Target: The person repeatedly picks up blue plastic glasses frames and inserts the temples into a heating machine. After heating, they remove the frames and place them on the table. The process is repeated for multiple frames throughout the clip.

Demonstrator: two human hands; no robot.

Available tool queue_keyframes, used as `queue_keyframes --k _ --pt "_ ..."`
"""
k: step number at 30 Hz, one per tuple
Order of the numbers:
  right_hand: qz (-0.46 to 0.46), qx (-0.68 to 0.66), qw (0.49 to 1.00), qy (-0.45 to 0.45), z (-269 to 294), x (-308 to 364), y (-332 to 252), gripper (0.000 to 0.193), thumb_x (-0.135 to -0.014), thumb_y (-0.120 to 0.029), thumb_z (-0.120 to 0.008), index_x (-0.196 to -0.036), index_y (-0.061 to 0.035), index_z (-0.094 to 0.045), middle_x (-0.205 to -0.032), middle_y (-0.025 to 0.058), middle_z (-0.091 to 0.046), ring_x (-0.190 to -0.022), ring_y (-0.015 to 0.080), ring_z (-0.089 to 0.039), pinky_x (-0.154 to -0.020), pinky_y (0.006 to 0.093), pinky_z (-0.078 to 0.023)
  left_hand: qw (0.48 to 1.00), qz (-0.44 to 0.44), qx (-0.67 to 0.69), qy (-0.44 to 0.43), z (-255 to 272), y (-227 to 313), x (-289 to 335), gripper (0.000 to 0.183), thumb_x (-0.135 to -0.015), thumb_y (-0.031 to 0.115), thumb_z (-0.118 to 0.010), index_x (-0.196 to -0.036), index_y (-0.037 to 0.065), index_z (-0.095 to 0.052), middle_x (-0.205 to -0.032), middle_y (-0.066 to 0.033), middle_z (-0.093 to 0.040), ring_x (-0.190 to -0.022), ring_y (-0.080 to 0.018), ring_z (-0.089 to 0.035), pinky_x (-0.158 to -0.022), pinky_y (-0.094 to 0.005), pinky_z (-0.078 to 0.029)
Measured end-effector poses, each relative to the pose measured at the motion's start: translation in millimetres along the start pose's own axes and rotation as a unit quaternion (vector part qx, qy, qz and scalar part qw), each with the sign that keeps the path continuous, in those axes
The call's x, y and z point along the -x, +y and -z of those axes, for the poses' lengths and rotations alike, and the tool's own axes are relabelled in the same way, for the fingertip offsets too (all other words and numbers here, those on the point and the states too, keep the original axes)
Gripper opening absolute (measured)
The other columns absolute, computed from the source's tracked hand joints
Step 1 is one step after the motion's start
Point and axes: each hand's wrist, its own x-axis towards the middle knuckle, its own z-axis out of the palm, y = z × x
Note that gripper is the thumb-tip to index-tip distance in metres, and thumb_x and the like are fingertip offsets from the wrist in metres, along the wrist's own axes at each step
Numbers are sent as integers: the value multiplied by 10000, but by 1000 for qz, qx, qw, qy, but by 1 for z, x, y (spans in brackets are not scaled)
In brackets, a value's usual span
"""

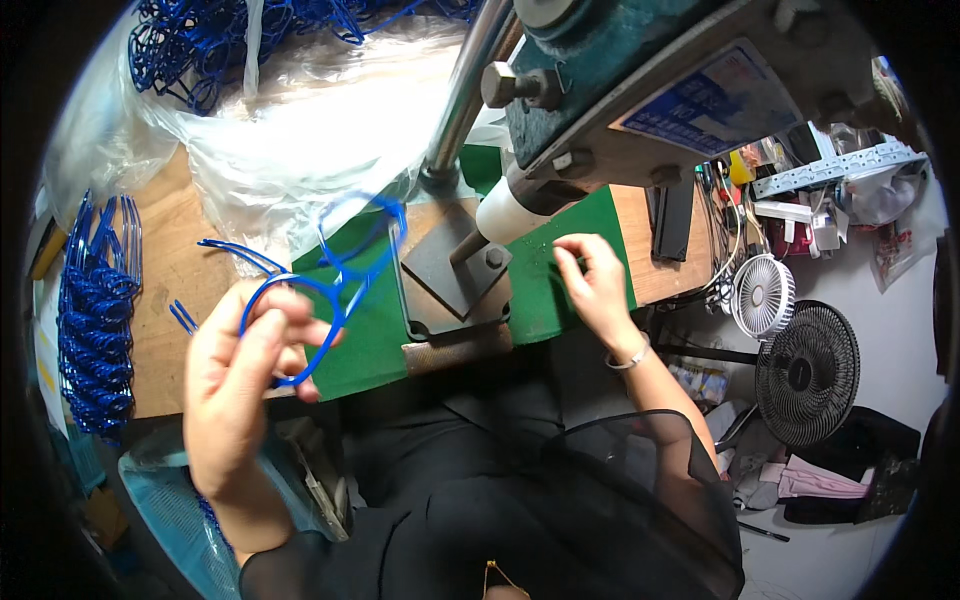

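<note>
A blue eyeglass frame (341, 290) is gripped in my left hand (232, 370), whose fingers close around one rim. The frame hangs tilted over the green mat, left of the press, its far rim blurred. My right hand (597, 283) rests above the mat on the right of the press base, fingers curled and thumb near the index fingertip. Whether something small lies in that pinch I cannot make out. Between my hands stands the dark metal block (458, 268) of the press, under its white sleeve and thin rod (497, 215).
A stack of blue eyeglass frames (97, 330) stands at the far left. More lie tangled on plastic sheeting (300, 150) at the back. The press head (640, 90) overhangs the bench. Two fans (806, 372) are at the right, and a blue-green basket (165, 480) sits below left.
</note>
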Motion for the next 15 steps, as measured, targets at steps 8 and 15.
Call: queue_keyframes --k 8,15 --pt "-24 21 999 10 -26 6 10 72 -756 -85 -613 -777 -25 -577 -704 68 -537 -640 193 -511 -600 291 -422 990 -117 63 52 -47 -40 7 532 -832 134 -558 -1237 -29 -254 -994 -159 -588 -632 -99 -528 -510 -159 -402" --pt "1 52 998 30 -32 6 7 81 -748 -104 -620 -742 -54 -555 -684 58 -515 -660 216 -484 -624 320 -395 972 -226 68 3 -66 -54 6 853 -726 27 -632 -1350 39 -51 -1056 -157 -498 -698 -82 -509 -682 -192 -432"
